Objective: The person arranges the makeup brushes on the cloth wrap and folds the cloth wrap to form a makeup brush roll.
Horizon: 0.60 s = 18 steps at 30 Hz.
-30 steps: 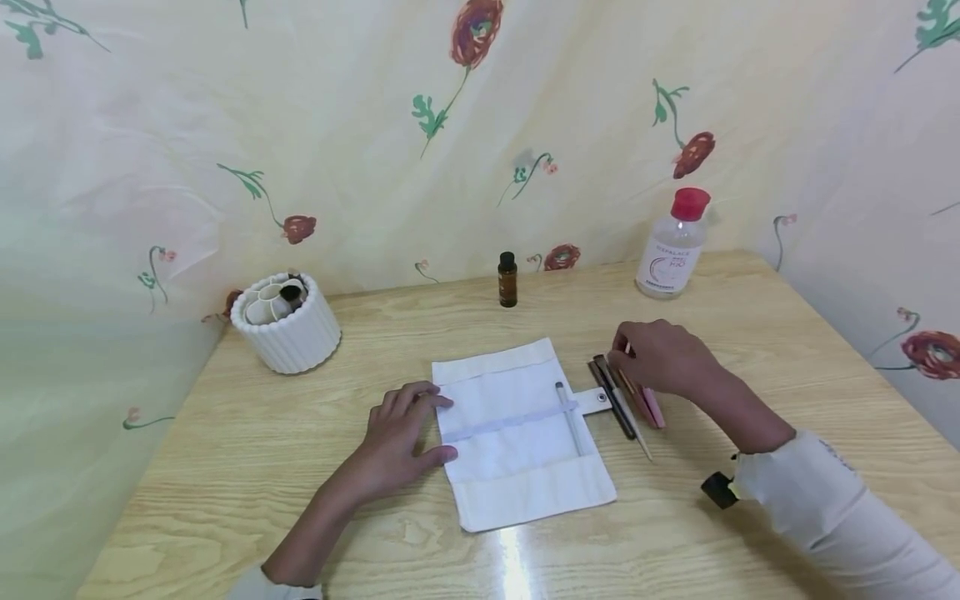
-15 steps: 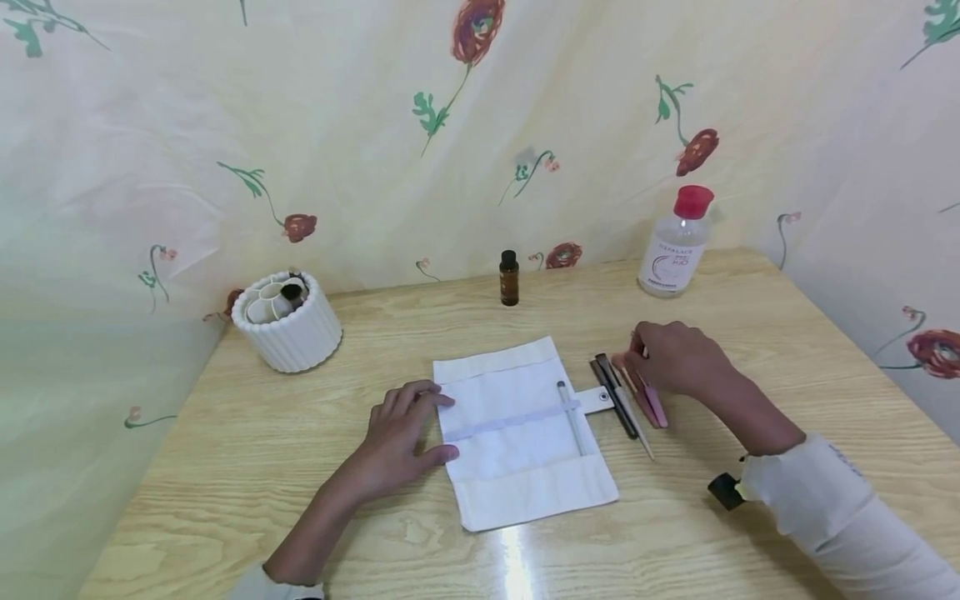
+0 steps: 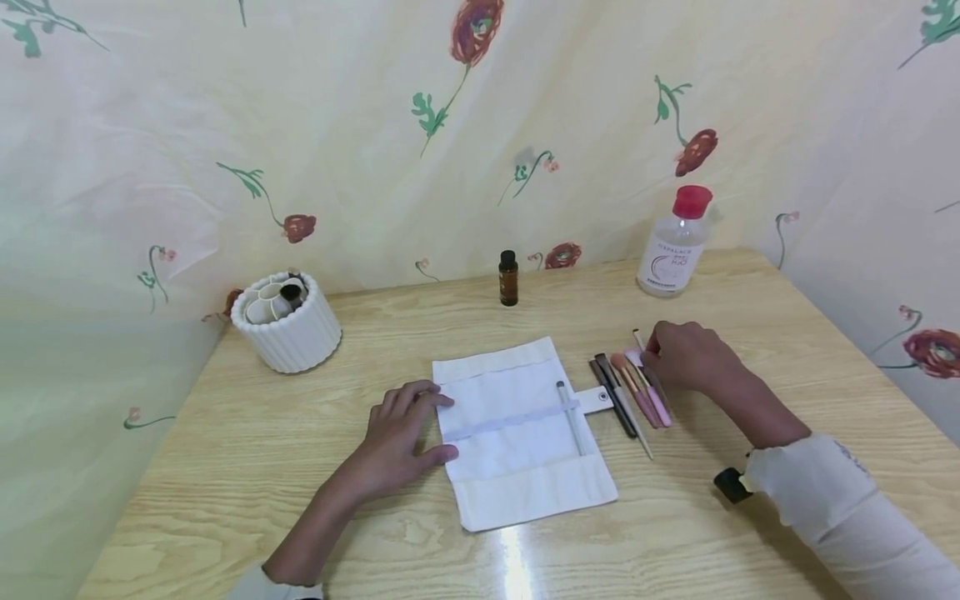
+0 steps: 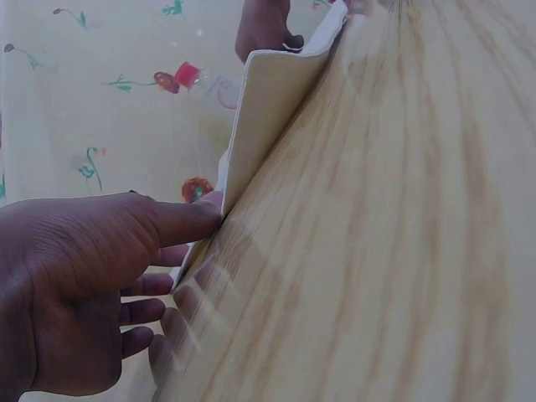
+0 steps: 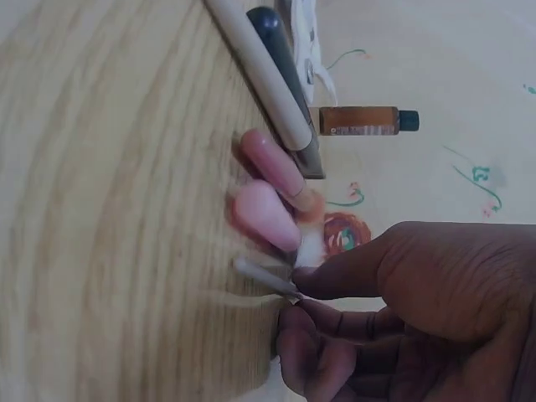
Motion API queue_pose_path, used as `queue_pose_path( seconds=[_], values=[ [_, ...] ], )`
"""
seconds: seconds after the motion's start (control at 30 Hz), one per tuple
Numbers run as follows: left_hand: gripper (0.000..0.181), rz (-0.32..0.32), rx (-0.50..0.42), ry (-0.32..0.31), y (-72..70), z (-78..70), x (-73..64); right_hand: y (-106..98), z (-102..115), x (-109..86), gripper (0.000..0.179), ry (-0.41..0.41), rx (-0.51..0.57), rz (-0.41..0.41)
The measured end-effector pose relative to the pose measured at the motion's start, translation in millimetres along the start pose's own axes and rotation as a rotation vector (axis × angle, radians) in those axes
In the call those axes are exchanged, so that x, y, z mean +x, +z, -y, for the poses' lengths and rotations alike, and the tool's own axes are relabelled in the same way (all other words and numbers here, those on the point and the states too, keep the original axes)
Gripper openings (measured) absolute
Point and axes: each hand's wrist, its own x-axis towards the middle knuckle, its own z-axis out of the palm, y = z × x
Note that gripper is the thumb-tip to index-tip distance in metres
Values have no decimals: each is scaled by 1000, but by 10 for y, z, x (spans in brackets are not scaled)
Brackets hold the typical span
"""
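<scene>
A white fabric brush roll (image 3: 510,454) lies spread out on the table, one slim makeup brush (image 3: 573,421) tucked under its lilac strap on the right. My left hand (image 3: 393,442) rests on the roll's left edge, thumb and fingers extended; in the left wrist view that edge (image 4: 268,126) tilts past the thumb. To the right of the snap tab (image 3: 596,400) several makeup brushes (image 3: 633,392) lie side by side. At their right end my right hand (image 3: 686,358) pinches a thin pale-handled brush (image 5: 264,275) between thumb and index finger. Its middle is hidden by the fingers.
A white ribbed holder (image 3: 292,333) with a dark brush inside stands at the back left. Along the back are a small brown bottle (image 3: 508,282) and a clear bottle with a red cap (image 3: 672,250). A flowered cloth (image 3: 360,150) hangs behind the table.
My right hand has shifted right along the row, uncovering the pink and lilac brushes, and now pinches the thin brush at the end. The left hand and the roll have stayed put.
</scene>
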Motion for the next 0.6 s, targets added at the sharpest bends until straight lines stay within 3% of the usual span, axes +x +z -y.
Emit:
queue_pose_path(
  seconds=[0.17,0.33,0.47,0.6],
  values=[
    [61,-7,-1,9,6,8,6,-3,1,29,20,25,9,14],
    [61,-8,-1,13,19,11,11,18,-6,39,19,28,23,-26],
    [61,-4,5,6,22,10,7,5,-13,41,16,16,78,-132],
    [62,-14,8,7,23,12,3,-49,16,50,19,-80,159,-288]
  ],
)
